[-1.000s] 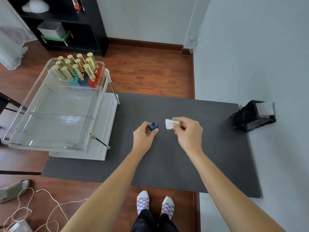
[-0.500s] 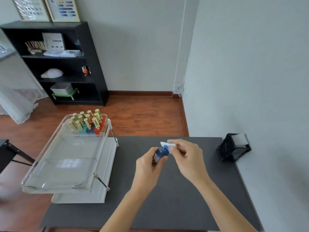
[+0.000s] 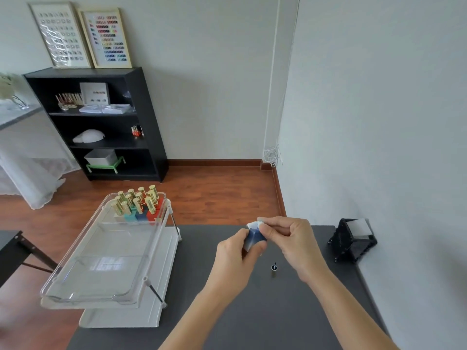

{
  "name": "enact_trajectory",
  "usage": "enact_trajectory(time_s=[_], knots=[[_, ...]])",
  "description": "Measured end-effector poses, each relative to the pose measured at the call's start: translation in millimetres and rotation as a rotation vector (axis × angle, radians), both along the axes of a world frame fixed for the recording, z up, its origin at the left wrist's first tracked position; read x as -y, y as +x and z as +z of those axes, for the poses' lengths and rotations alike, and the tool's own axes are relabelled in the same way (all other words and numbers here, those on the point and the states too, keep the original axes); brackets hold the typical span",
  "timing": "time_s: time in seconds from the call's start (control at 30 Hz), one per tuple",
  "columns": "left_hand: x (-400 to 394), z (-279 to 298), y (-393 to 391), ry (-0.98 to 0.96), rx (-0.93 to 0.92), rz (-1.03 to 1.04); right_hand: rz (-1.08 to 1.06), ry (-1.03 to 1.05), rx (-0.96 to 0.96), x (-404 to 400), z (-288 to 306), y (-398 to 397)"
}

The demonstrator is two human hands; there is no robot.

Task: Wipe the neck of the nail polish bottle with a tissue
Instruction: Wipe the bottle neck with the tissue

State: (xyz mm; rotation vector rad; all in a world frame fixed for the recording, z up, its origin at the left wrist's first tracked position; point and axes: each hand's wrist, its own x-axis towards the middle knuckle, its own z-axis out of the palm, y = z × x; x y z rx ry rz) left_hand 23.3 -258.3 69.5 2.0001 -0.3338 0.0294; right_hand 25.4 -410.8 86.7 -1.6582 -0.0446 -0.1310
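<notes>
since the earlier frames my view has tilted up, so more of the back wall and shelf shows, and both hands have lifted off the dark mat with the bottle raised and tipped between them.

far left, a black shelf unit (image 3: pixel 106 122) stands against the wall, with two framed colour charts (image 3: pixel 83 36) leaning on top of it. nearer, a clear two-tier tray stand (image 3: pixel 83 281) sits at the left edge of the dark mat (image 3: pixel 252 311). at the far end of its upper tier i note a cluster of gold-capped polish bottles (image 3: pixel 137 204); the rest of that tier is bare.

centre: my left hand (image 3: pixel 235 258) is curled around the blue nail polish bottle (image 3: pixel 254 238), thumb on one side and fingers on the other, gripping the body. the bottle is held in the air above the mat, tilted with its top toward the right hand. its neck is hidden under the tissue (image 3: pixel 254 225).

my right hand (image 3: pixel 290 241) pinches the white tissue between thumb and forefingers, narrow, pressing it against the top of the bottle. tissue and bottle are touching.

below the right hand, the gold cap with brush (image 3: pixel 274 270) stands alone on the mat, apart from both hands. far right, a black tissue holder (image 3: pixel 352 239) sits at the mat's edge by the wall, a white sheet showing in it.
</notes>
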Motion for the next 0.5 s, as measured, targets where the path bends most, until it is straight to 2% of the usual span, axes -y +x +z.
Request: enact_trajectory(time_s=[0.13, 0.3, 0.4, 0.5], knots=[[-8.9, 12.4, 3.2, -0.125, -0.164, -0.168, 0.118, 0.071, 0.015, 10.5, 11.4, 7.1], [-8.0, 23.7, 4.6, -0.371, -0.344, -0.313, 0.277, 0.304, -0.009, 17.2, 15.5, 14.4], [-6.7, 26.9, 8.0, -0.328, -0.317, -0.263, 0.246, 0.298, -0.004, 17.4, 17.6, 16.8], [-4.8, 27.0, 10.5, -0.148, -0.189, -0.142, 0.151, 0.210, 0.020, 14.5, 20.1, 15.0]])
